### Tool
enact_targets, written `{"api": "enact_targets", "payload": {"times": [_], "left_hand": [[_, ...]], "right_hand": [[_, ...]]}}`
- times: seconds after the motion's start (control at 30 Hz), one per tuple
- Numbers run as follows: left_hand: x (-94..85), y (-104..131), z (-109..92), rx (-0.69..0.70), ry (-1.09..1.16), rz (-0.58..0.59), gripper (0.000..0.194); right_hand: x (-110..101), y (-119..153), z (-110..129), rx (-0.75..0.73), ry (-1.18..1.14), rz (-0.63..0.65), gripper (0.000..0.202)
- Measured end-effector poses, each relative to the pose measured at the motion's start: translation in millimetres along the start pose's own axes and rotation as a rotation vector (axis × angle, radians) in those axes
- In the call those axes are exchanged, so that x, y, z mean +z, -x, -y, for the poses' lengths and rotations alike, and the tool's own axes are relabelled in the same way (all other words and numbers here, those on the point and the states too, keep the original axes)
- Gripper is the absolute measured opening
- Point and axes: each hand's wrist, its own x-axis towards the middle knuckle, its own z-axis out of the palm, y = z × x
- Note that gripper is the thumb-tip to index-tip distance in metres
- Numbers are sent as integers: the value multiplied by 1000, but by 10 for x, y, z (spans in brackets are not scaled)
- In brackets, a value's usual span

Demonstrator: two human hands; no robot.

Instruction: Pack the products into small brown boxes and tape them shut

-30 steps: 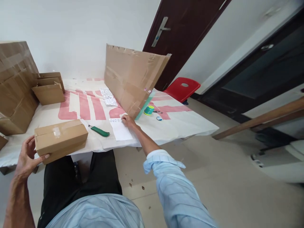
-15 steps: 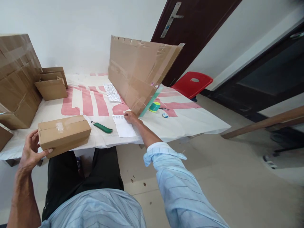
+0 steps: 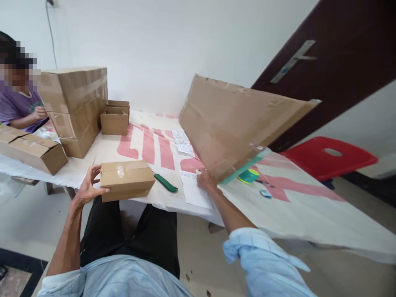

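My left hand (image 3: 89, 189) grips the left end of a small closed cardboard box (image 3: 128, 185), thumb along the front side and fingers at the back. Clear tape shows on its top, and it lies at the table's front edge. My right hand (image 3: 206, 180) rests at the upper right corner of a white paper sheet (image 3: 195, 194) with a row of small printed squares along its top. Its fingers are curled together there; what they pinch, if anything, is hidden. Between box and sheet lies a green utility knife (image 3: 166, 182).
A large cardboard sheet (image 3: 238, 123) leans up behind my right hand, beside a green tape roll (image 3: 248, 176) and a small blue-white roll (image 3: 265, 194). Stacked boxes (image 3: 77, 107), open small boxes (image 3: 114, 123) and a long box (image 3: 34, 148) stand left, near another person (image 3: 21, 103).
The view has swung left, bringing the other person and more boxes into sight. Both hands stay at the same places on the box and the paper sheet.
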Motion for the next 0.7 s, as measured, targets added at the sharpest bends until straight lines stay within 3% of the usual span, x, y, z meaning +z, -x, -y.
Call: {"api": "enact_targets", "payload": {"times": [0.17, 0.27, 0.33, 0.47, 0.6, 0.7], "left_hand": [[22, 15, 83, 8, 21, 10, 92], [41, 4, 107, 24, 38, 13, 86], [49, 5, 115, 33, 42, 15, 83], [60, 38, 125, 44, 31, 10, 81], [78, 69, 130, 81, 50, 19, 73], [96, 77, 125, 94, 52, 19, 69]], "right_hand": [[-47, 92, 372, -190, -51, -116, 34], [16, 290, 728, -423, -95, -59, 31], [92, 493, 950, -500, -48, 45, 31], [240, 877, 1212, -382, 123, 222, 24], [198, 970, 1251, -349, 94, 163, 20], [-47, 888, 1311, -326, 3, 79, 35]]}}
